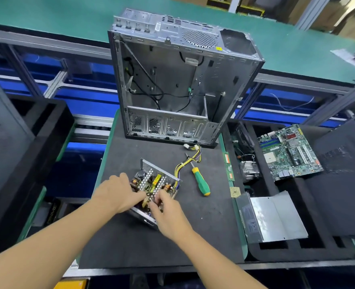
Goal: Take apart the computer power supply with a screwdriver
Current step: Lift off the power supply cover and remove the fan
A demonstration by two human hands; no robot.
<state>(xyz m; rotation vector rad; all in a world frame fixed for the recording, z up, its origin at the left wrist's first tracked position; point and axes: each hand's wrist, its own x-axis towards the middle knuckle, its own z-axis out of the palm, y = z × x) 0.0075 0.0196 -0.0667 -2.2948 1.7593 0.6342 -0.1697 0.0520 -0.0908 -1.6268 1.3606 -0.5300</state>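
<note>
The opened power supply (153, 182) lies on the black mat (130, 243), its circuit board with heat sinks and a yellow part exposed inside the metal shell. My left hand (118, 192) reaches into its left side, fingers curled onto the board. My right hand (168, 209) sits at the near edge, fingers bent down into the board; what they pinch is hidden. A screwdriver (200, 180) with a green and yellow handle lies loose on the mat to the right, beside the supply's yellow and black cable bundle (188, 161).
An empty computer case (172, 80) stands at the back of the mat. Right of the mat lie the supply's metal cover (276, 217), a heat sink (249, 170) and a motherboard (289, 151). A small CPU chip (235, 192) sits at the mat's right edge. Black foam trays stand left.
</note>
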